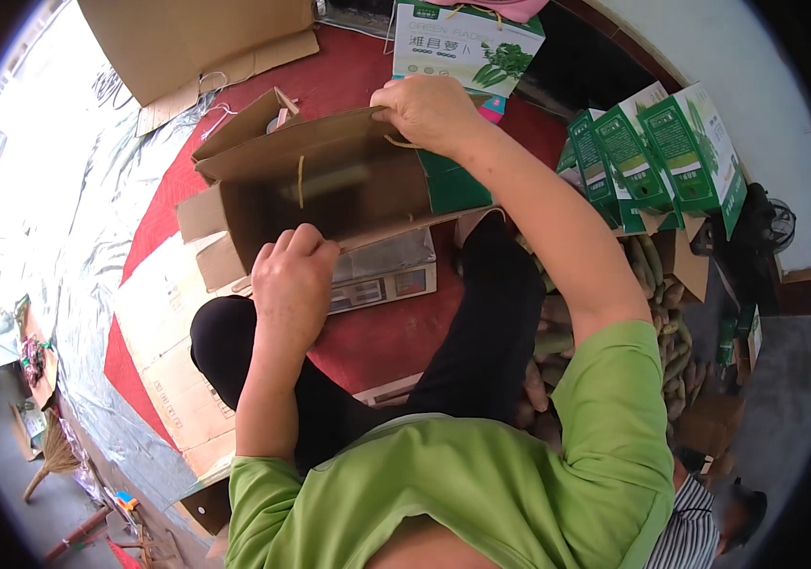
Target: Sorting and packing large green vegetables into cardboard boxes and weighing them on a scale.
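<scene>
My left hand [293,275] grips the near edge of the open carton [329,185], fingers curled over the rim; my right hand [429,112] pinches the far edge, fingers clamped on the cardboard by the yellow cord handle [300,180]. The carton lies on its side on the scale [382,275], on the red mat [367,332] between my knees. I judge the step is squaring it open: pull both walls apart evenly, keep the end flaps [206,223] free, don't press on the scale. Finished green boxes [656,156] stand to the right, long vegetables [656,275] below them.
</scene>
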Tool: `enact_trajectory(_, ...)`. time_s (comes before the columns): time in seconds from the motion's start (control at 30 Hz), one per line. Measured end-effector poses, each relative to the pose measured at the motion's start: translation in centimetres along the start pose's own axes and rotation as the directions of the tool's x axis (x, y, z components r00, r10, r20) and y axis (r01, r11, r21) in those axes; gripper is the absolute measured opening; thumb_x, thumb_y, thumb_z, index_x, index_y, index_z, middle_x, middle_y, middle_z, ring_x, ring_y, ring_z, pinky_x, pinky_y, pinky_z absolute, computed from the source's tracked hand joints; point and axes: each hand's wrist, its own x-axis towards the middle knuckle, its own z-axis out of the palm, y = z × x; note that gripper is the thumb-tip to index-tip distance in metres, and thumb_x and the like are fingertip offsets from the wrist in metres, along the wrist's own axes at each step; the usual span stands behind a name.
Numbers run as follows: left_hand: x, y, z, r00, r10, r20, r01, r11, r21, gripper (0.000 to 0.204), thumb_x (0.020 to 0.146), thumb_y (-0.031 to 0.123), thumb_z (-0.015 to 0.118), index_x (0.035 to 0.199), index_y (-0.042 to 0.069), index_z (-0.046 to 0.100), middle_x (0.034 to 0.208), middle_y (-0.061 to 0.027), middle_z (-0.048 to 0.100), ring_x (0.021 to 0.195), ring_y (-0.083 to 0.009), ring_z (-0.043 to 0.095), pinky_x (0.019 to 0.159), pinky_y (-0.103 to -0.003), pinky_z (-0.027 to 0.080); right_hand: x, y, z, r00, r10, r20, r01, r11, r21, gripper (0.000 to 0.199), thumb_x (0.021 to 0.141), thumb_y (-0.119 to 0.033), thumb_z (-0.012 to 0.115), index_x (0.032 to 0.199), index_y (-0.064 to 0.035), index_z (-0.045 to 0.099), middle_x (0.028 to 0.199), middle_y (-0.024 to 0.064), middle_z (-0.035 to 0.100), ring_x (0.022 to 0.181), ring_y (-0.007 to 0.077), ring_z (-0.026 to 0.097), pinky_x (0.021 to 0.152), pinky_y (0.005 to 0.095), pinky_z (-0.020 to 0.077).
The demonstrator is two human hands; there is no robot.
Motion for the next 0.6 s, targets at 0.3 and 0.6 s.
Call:
enact_trajectory(0.3, -0.4, -1.5, 1.9, 0.991, -0.032, 0.128, 0.039, 0.998, -0.057, 0.009, 0.071, 0.009, 0.058, 0.077, 0.011, 0.064, 0.083, -0.0025, 0.051, 0.084, -0.0204, 0.056, 0.069, -0.034, 0.046, 0.0, 1.6, 4.6, 0.976, 0.122, 0.181, -0.145, 0.982, 0.120, 0.015, 0.086, -0.025, 0.058, 0.087, -0.0119, 0.066, 0.085, 0.0073, 0.066, 0.084, 0.0305, 0.062, 0.070, 0.0448, 0.0472)
enact_trajectory(0.6, -0.9, -2.4, 1.4, 0.992, -0.034, 0.119, 0.044, 0.996, -0.082, 0.013, 0.072, 0.010, 0.058, 0.081, 0.013, 0.066, 0.084, -0.0020, 0.051, 0.086, -0.0213, 0.056, 0.069, -0.035, 0.046, 0.8, 1.1, 5.8, 0.990, 0.085, 0.115, -0.104, 0.980, 0.172, 0.014, 0.084, -0.022, 0.056, 0.087, -0.0127, 0.066, 0.085, 0.0105, 0.065, 0.088, 0.0330, 0.062, 0.073, 0.0473, 0.0471)
